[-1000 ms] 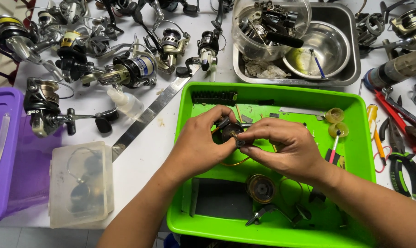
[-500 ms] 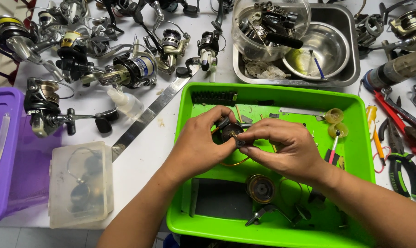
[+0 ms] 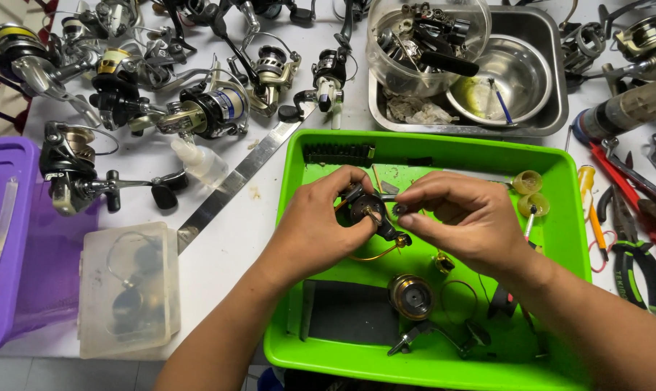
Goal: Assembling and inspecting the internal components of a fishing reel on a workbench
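Note:
Over a bright green tray [image 3: 567, 217], my left hand [image 3: 317, 228] grips a small black fishing reel body [image 3: 365, 210] with a gold bail wire curving below it. My right hand [image 3: 464, 221] meets it from the right, its thumb and forefinger pinched on a tiny dark part [image 3: 400, 209] held against the reel. Below the hands in the tray lie a gold spool [image 3: 411, 297], a thin wire ring [image 3: 457, 295], a black pad [image 3: 349, 311] and a reel handle [image 3: 429, 337].
Several fishing reels [image 3: 197, 108] crowd the white table at the upper left. A steel tray [image 3: 541, 108] with a bowl and a clear tub of parts stands behind. Pliers [image 3: 636, 253] and wrenches lie right; a purple bin [image 3: 16, 239] and a clear box [image 3: 128, 289] left.

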